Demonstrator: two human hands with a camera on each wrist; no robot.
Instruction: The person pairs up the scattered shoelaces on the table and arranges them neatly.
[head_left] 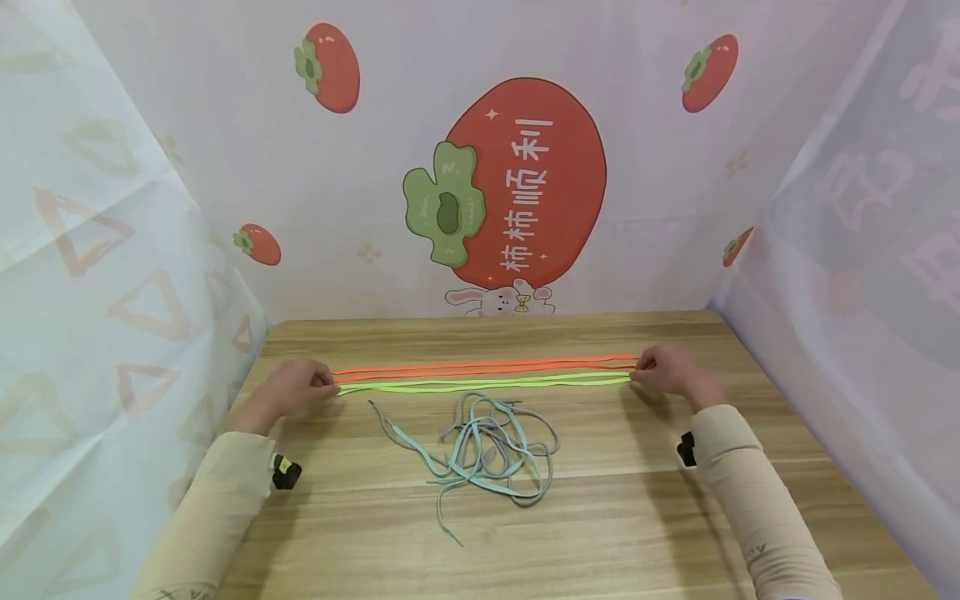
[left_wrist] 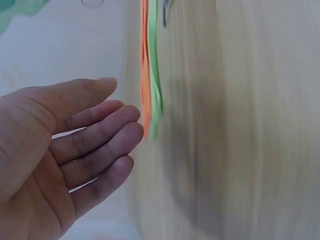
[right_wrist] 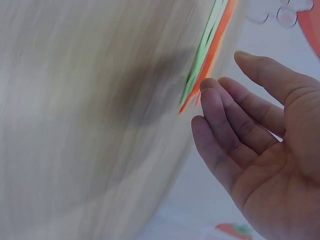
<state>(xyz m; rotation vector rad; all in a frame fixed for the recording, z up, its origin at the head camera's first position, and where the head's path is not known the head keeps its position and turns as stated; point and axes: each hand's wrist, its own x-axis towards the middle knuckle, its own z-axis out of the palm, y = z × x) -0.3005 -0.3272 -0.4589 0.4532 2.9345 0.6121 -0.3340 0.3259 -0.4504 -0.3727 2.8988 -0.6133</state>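
Orange shoelaces (head_left: 480, 367) and yellow-green shoelaces (head_left: 540, 381) lie stretched side by side across the far part of the table. My left hand (head_left: 300, 387) is at their left ends, and my right hand (head_left: 666, 370) is at their right ends. In the left wrist view, the left hand (left_wrist: 80, 145) has loosely bent fingers beside the lace ends, its thumb apart from them. The right wrist view shows the right hand (right_wrist: 255, 135) in a similar relaxed pose, fingertips close to the laces. Nothing appears gripped in either palm.
A loose tangle of light blue and grey shoelaces (head_left: 487, 450) lies in the middle of the wooden table (head_left: 570, 542), nearer than the straight laces. A printed cloth backdrop (head_left: 652, 208) rises behind the table, with cloth walls on both sides.
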